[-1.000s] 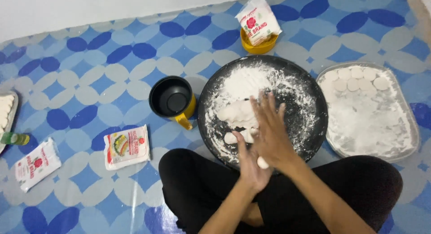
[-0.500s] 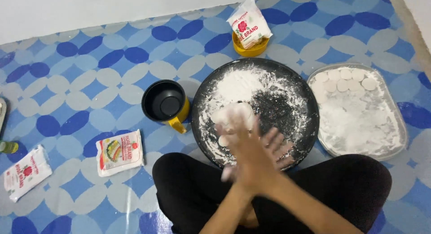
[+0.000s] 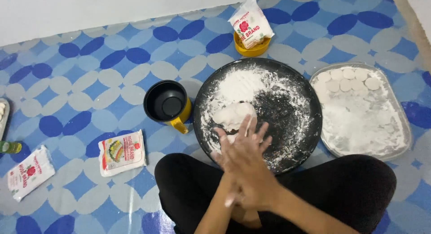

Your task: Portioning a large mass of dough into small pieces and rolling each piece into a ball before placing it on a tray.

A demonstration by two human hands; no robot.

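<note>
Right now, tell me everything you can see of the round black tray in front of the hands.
The round black tray lies flat on the blue-and-white patterned floor mat, just ahead of the seated person's crossed legs. It looks like dark metal with a low raised rim. White flour is scattered over most of it, thickest at the upper left, and a pale lump of dough rests left of centre. The pressed-together hands overlap its near edge. A yellow mug sits at its left, a silver tray at its right.

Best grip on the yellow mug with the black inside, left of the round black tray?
Take the yellow mug with the black inside by its yellow handle. The handle points toward the person, so probably come from the near side; the mug stands upright, mouth up, clear of the round black tray.
</note>
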